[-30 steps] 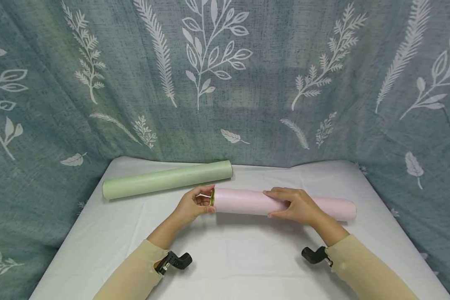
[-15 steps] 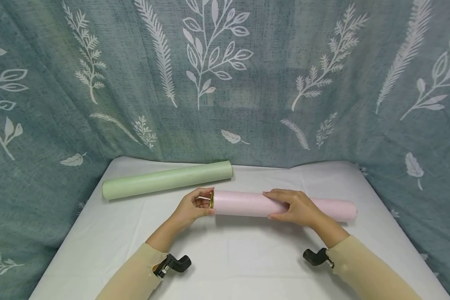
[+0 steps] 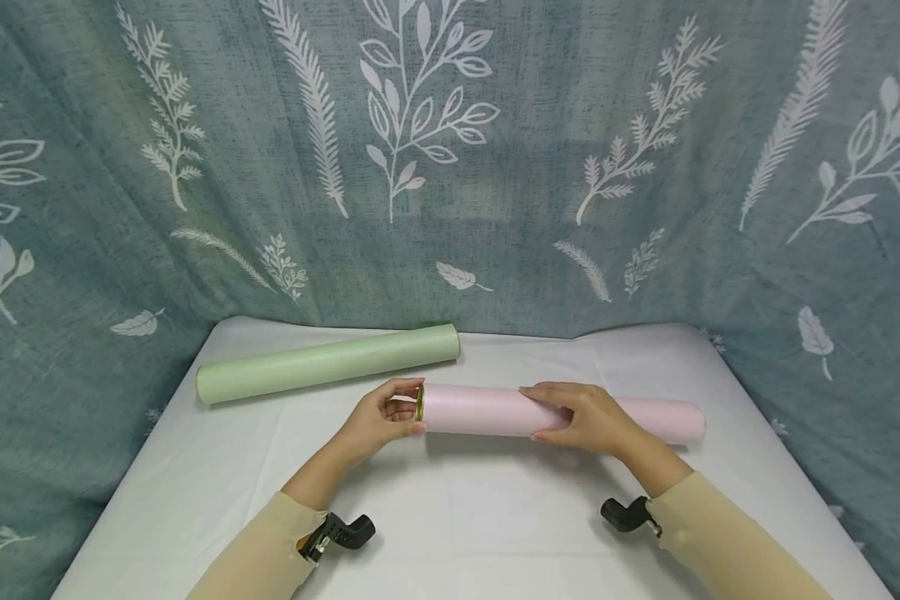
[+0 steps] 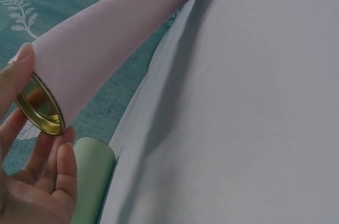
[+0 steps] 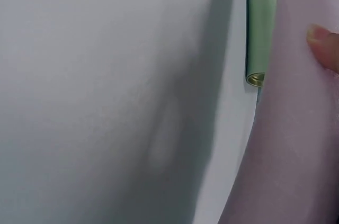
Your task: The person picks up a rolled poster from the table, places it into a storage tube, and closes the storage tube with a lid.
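Observation:
A long pink tube [image 3: 468, 409] lies crosswise before me, its left end raised a little off the white cloth. At that end, rimmed with gold metal, my left hand [image 3: 378, 421] pinches the edge between thumb and fingers. The left wrist view shows the shiny recessed gold end [image 4: 41, 108] with the thumb on one side and fingertips on the other. Around the tube's middle my right hand [image 3: 585, 419] grips from above, thumb on the near side. In the right wrist view only its thumb [image 5: 324, 46] shows, pressed on the pink surface.
Behind and to the left a pale green tube [image 3: 322, 364] lies slantwise on the white-covered table [image 3: 480, 517]; one gold end shows in the right wrist view. A blue-green curtain [image 3: 525, 192] with white leaves hangs beyond the table's back edge.
The pink tube's left end has sunk slightly, with both hands keeping their hold on it. The head view has shifted a little. The green tube stays where it was.

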`<state>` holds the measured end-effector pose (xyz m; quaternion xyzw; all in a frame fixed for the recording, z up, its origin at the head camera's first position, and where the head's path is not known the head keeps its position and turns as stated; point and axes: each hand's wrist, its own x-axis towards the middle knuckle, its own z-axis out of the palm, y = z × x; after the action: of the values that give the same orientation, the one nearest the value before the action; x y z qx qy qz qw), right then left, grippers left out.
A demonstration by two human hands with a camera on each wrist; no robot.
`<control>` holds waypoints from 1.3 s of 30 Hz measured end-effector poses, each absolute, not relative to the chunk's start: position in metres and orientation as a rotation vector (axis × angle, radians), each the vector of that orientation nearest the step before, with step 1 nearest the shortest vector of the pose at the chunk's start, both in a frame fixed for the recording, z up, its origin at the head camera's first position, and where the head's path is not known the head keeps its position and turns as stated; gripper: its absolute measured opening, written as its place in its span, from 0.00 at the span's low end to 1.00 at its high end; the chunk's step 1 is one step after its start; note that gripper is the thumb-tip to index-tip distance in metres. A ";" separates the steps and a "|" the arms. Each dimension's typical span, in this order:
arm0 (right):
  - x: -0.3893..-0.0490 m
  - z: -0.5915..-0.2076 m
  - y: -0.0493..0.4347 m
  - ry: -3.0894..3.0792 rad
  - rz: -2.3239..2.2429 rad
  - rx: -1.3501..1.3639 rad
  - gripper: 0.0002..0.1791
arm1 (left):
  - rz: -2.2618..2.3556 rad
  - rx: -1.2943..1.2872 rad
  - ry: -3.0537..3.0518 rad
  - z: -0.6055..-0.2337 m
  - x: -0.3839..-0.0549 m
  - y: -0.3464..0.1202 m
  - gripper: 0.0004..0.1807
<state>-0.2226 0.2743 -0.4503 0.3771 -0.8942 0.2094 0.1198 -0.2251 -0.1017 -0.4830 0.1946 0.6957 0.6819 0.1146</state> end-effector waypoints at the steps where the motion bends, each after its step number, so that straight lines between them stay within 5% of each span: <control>1: -0.222 -0.450 0.275 -2.617 0.605 1.100 0.37 | 1.995 0.569 2.034 -0.483 -0.225 -0.101 0.40; 18: -0.221 -0.436 0.276 -2.713 0.501 1.066 0.38 | 1.972 0.572 2.023 -0.486 -0.220 -0.100 0.42; 39: -0.238 -0.433 0.299 -2.723 0.475 0.967 0.38 | 1.794 0.632 2.364 -0.485 -0.212 -0.129 0.28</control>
<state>-0.2376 0.2991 -0.4330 0.3285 -0.9245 0.1613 0.1065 -0.2115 -0.1290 -0.4845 0.2080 0.7780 0.5904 0.0534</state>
